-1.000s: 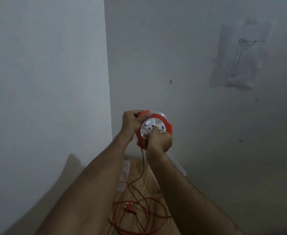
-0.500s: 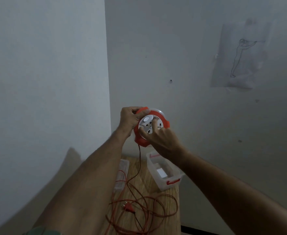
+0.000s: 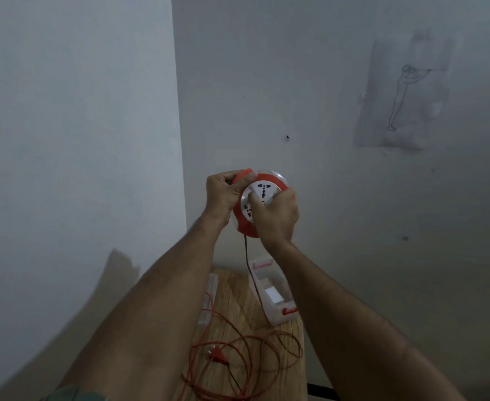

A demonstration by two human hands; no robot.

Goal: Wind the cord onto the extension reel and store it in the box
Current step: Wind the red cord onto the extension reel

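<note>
Two hands are closed on the reel [image 3: 253, 198], which is held up in front of the wall corner, well above the worktop [image 3: 238, 311]. The left hand [image 3: 222, 195] is clamped on the reel's orange rim at the upper left, fingers curled round it. The right hand [image 3: 277, 217] is pressed over the white socket face at the lower right, fingers bent against it; part of the face and rim is hidden by it. The cord [image 3: 249, 273] is seen hanging from the reel's underside down to loose loops on the worktop, where the plug [image 3: 219, 354] lies among them. A clear box [image 3: 269, 296] with red latches stands open at the worktop's right edge, partly masked by the right forearm. Its lid [image 3: 207, 302] lies at the left edge, partly covered by the left forearm. A line drawing [image 3: 403, 96] is fixed to the right wall. Against the frame half a second ago, the socket face is turned and the right hand is shifted lower and further right.
</note>
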